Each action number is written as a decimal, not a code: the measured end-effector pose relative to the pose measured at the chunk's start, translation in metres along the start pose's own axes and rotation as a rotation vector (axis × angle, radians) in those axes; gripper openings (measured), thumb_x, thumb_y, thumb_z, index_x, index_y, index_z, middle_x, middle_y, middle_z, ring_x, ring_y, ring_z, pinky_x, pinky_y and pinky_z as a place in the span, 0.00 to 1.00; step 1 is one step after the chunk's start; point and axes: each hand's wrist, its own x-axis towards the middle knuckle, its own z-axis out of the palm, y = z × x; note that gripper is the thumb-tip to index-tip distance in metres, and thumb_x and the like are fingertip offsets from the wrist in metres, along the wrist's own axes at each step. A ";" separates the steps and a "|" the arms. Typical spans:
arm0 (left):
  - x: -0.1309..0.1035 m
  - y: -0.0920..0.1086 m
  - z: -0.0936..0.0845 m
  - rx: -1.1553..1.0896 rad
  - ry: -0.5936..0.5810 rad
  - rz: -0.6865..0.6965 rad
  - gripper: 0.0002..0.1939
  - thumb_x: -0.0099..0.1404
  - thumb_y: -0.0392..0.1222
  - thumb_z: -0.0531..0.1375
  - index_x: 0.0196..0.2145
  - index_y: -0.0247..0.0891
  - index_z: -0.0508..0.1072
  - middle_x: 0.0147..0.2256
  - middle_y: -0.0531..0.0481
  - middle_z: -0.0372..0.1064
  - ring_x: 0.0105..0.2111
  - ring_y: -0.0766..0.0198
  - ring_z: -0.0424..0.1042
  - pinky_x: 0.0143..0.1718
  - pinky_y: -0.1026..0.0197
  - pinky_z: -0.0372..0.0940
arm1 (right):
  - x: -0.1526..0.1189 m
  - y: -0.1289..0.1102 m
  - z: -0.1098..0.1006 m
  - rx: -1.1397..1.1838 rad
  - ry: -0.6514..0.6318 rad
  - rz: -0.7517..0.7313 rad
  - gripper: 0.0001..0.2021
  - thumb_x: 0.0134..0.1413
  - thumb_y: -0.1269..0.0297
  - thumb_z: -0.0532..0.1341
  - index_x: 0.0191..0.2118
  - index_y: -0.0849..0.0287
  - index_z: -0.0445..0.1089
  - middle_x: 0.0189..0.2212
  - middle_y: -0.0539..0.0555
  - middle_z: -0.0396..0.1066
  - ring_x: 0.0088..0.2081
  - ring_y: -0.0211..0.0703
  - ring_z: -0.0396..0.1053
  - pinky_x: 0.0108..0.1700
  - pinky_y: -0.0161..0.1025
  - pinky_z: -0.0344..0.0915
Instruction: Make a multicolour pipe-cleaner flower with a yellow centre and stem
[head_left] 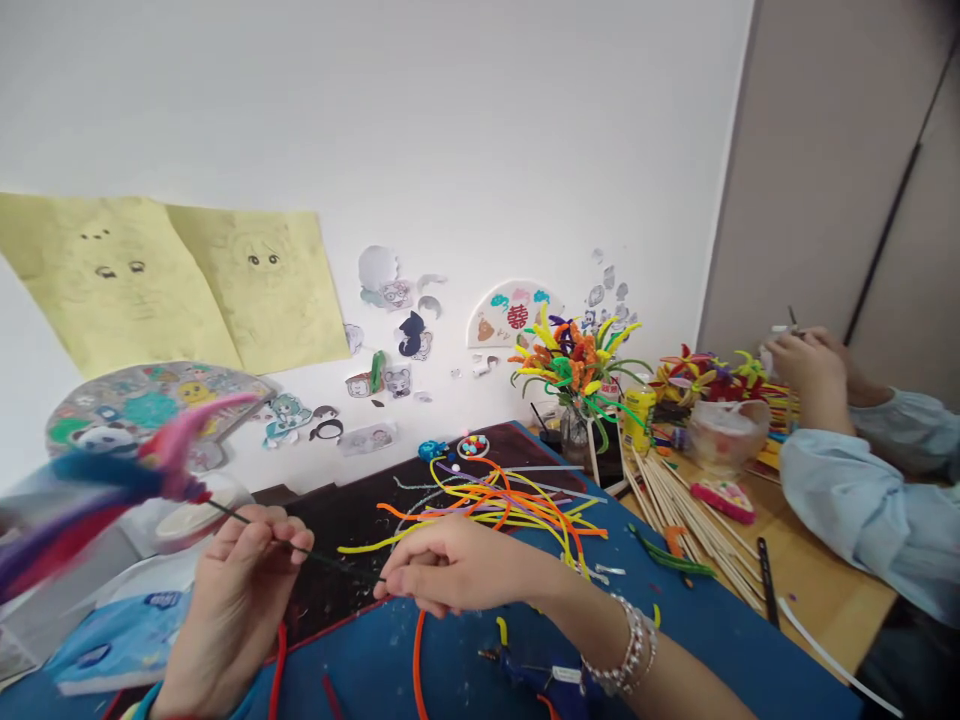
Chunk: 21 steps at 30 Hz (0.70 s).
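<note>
My left hand [251, 565] pinches the thin dark green stem [229, 512] of a pipe-cleaner flower. The flower's pink, blue and purple petals [124, 480] are blurred at the far left. To the right, my right hand [450, 565] has its fingers closed on the other end of the dark green strand, which stretches between both hands. Behind my right hand lies a loose pile of orange, yellow, purple and grey pipe cleaners [517, 500] on the dark mat. A blue glue gun [551, 680] rests below my right wrist.
A vase [576, 425] of pipe-cleaner flowers stands by the wall, beside a yellow can [639, 412]. Wooden sticks [694, 520] lie at right, near a co-worker's hands [806, 365]. A blue-white packet [124, 625] sits at lower left; a small bead dish [473, 446] stands behind.
</note>
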 end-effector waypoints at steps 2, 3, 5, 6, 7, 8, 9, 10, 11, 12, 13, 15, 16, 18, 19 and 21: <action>0.002 0.001 0.000 0.002 -0.042 -0.031 0.22 0.39 0.44 0.76 0.20 0.36 0.65 0.20 0.58 0.60 0.20 0.72 0.62 0.16 0.73 0.63 | 0.001 0.001 0.000 -0.065 0.036 0.016 0.16 0.57 0.55 0.60 0.44 0.60 0.75 0.23 0.47 0.66 0.23 0.29 0.59 0.25 0.27 0.54; 0.003 0.001 -0.001 -0.009 -0.069 -0.049 0.22 0.43 0.44 0.74 0.19 0.36 0.63 0.20 0.58 0.58 0.20 0.73 0.59 0.16 0.72 0.61 | 0.001 0.001 -0.001 -0.098 0.053 0.014 0.16 0.56 0.53 0.61 0.43 0.59 0.76 0.24 0.47 0.67 0.24 0.30 0.58 0.25 0.28 0.54; 0.005 0.000 -0.003 -0.050 -0.110 -0.084 0.20 0.50 0.42 0.71 0.20 0.36 0.62 0.21 0.58 0.54 0.19 0.74 0.55 0.16 0.72 0.60 | 0.001 0.000 -0.004 -0.145 0.094 -0.006 0.15 0.56 0.54 0.61 0.41 0.58 0.77 0.23 0.47 0.66 0.24 0.31 0.56 0.25 0.29 0.52; 0.006 -0.001 -0.003 -0.075 -0.120 -0.100 0.17 0.53 0.41 0.70 0.21 0.36 0.63 0.21 0.59 0.52 0.19 0.74 0.53 0.16 0.71 0.60 | 0.001 0.000 -0.005 -0.156 0.118 -0.017 0.14 0.58 0.55 0.60 0.40 0.59 0.77 0.22 0.47 0.64 0.23 0.31 0.54 0.25 0.29 0.50; 0.006 -0.002 -0.003 -0.090 -0.122 -0.115 0.15 0.55 0.40 0.69 0.23 0.35 0.65 0.22 0.59 0.50 0.19 0.75 0.51 0.16 0.71 0.59 | 0.002 -0.001 -0.006 -0.158 0.138 -0.024 0.13 0.59 0.57 0.59 0.40 0.59 0.77 0.20 0.46 0.62 0.22 0.31 0.53 0.24 0.29 0.48; 0.006 -0.002 -0.003 -0.091 -0.116 -0.129 0.13 0.56 0.41 0.68 0.25 0.35 0.67 0.22 0.59 0.50 0.19 0.75 0.50 0.16 0.72 0.59 | 0.002 -0.001 -0.008 -0.152 0.163 -0.028 0.14 0.61 0.58 0.57 0.40 0.59 0.77 0.19 0.45 0.58 0.21 0.30 0.50 0.22 0.30 0.46; 0.006 -0.003 -0.003 -0.081 -0.105 -0.138 0.11 0.57 0.41 0.67 0.27 0.35 0.69 0.22 0.59 0.50 0.19 0.75 0.50 0.16 0.72 0.58 | 0.002 -0.002 -0.009 -0.140 0.190 -0.028 0.14 0.62 0.60 0.55 0.40 0.60 0.77 0.18 0.44 0.55 0.20 0.30 0.48 0.22 0.30 0.44; 0.005 -0.003 -0.002 -0.065 -0.101 -0.147 0.10 0.57 0.42 0.67 0.30 0.35 0.71 0.23 0.59 0.50 0.19 0.75 0.51 0.16 0.72 0.58 | 0.003 -0.002 -0.010 -0.125 0.215 -0.027 0.15 0.63 0.61 0.53 0.40 0.60 0.76 0.18 0.44 0.54 0.19 0.30 0.48 0.21 0.30 0.44; 0.004 -0.004 0.000 -0.044 -0.101 -0.154 0.10 0.58 0.43 0.66 0.33 0.34 0.73 0.23 0.58 0.51 0.19 0.75 0.52 0.16 0.72 0.59 | 0.004 -0.001 -0.011 -0.104 0.233 -0.025 0.15 0.63 0.61 0.52 0.40 0.60 0.76 0.18 0.44 0.54 0.19 0.30 0.48 0.21 0.30 0.44; 0.003 -0.004 0.001 -0.021 -0.099 -0.151 0.12 0.58 0.43 0.66 0.36 0.34 0.74 0.24 0.58 0.52 0.19 0.75 0.53 0.17 0.72 0.59 | 0.005 0.000 -0.011 -0.082 0.245 -0.019 0.15 0.64 0.62 0.52 0.40 0.61 0.76 0.18 0.44 0.54 0.20 0.30 0.48 0.21 0.30 0.44; 0.002 -0.005 0.002 -0.002 -0.095 -0.137 0.13 0.58 0.43 0.66 0.38 0.33 0.74 0.24 0.58 0.53 0.20 0.75 0.54 0.17 0.72 0.59 | 0.006 0.001 -0.011 -0.058 0.248 -0.010 0.15 0.64 0.62 0.52 0.41 0.61 0.75 0.19 0.44 0.56 0.20 0.30 0.49 0.22 0.30 0.46; 0.001 -0.006 0.002 0.012 -0.086 -0.085 0.13 0.56 0.43 0.67 0.38 0.33 0.74 0.23 0.58 0.54 0.19 0.76 0.55 0.17 0.72 0.59 | 0.008 0.004 -0.010 -0.018 0.235 0.003 0.14 0.63 0.63 0.52 0.42 0.62 0.74 0.20 0.45 0.57 0.20 0.29 0.50 0.22 0.29 0.49; 0.001 -0.006 0.001 0.010 -0.081 -0.055 0.13 0.56 0.43 0.68 0.36 0.33 0.74 0.22 0.59 0.54 0.19 0.76 0.54 0.17 0.73 0.58 | 0.009 0.006 -0.009 -0.006 0.222 0.003 0.14 0.63 0.62 0.52 0.43 0.62 0.73 0.20 0.44 0.57 0.20 0.29 0.51 0.23 0.28 0.50; 0.003 -0.008 -0.003 0.004 -0.073 -0.006 0.12 0.55 0.43 0.68 0.34 0.33 0.74 0.20 0.59 0.54 0.18 0.76 0.53 0.17 0.73 0.57 | 0.010 0.009 -0.007 -0.024 0.191 -0.015 0.12 0.62 0.62 0.55 0.44 0.61 0.72 0.21 0.44 0.59 0.21 0.29 0.52 0.23 0.28 0.51; 0.004 -0.008 -0.006 0.003 -0.069 0.009 0.12 0.56 0.43 0.68 0.33 0.34 0.74 0.19 0.60 0.53 0.17 0.77 0.53 0.17 0.73 0.56 | 0.010 0.010 -0.006 -0.052 0.176 -0.028 0.12 0.61 0.62 0.56 0.44 0.61 0.72 0.21 0.44 0.60 0.21 0.29 0.53 0.23 0.28 0.50; 0.007 -0.008 -0.011 0.011 -0.055 0.030 0.11 0.57 0.43 0.68 0.33 0.33 0.74 0.16 0.61 0.52 0.16 0.77 0.51 0.17 0.73 0.55 | 0.009 0.010 -0.005 -0.116 0.138 -0.044 0.11 0.58 0.63 0.59 0.44 0.60 0.72 0.21 0.44 0.60 0.21 0.29 0.52 0.23 0.28 0.49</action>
